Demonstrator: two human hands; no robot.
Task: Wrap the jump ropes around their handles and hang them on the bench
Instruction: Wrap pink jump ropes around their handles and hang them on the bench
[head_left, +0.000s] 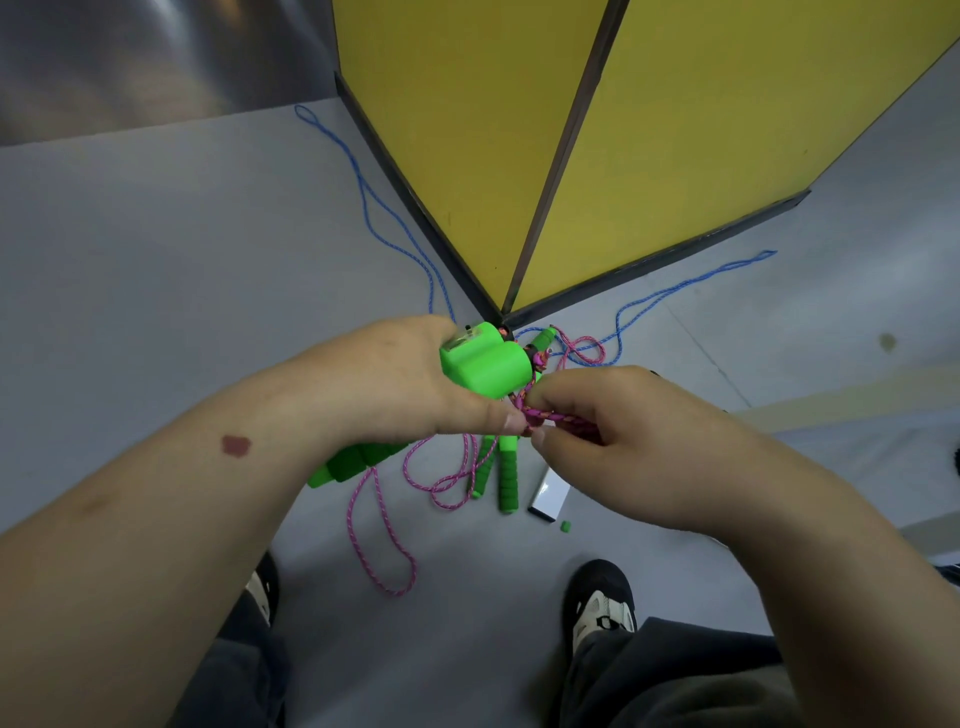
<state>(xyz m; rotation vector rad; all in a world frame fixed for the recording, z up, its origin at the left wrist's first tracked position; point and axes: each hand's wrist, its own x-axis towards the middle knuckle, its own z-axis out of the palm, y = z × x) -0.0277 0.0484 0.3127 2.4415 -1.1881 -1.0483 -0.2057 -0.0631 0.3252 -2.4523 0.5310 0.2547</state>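
My left hand (395, 384) grips a pair of bright green jump-rope handles (485, 364), their thick heads sticking out past my fingers and their foam ends (348, 465) showing below my wrist. My right hand (613, 431) pinches the pink rope (543, 415) right beside the handle heads. The rest of the pink rope (382, 551) hangs down in loops to the floor. Two more green handles (506, 475) lie on the floor under my hands. A blue rope (379, 208) trails across the floor on both sides of the yellow bench (519, 156).
The yellow bench with dark edges stands straight ahead, its corner (501, 312) pointing at me. A small white box (548, 496) and a tiny green piece (565, 526) lie on the grey floor. My two shoes (602, 603) are at the bottom.
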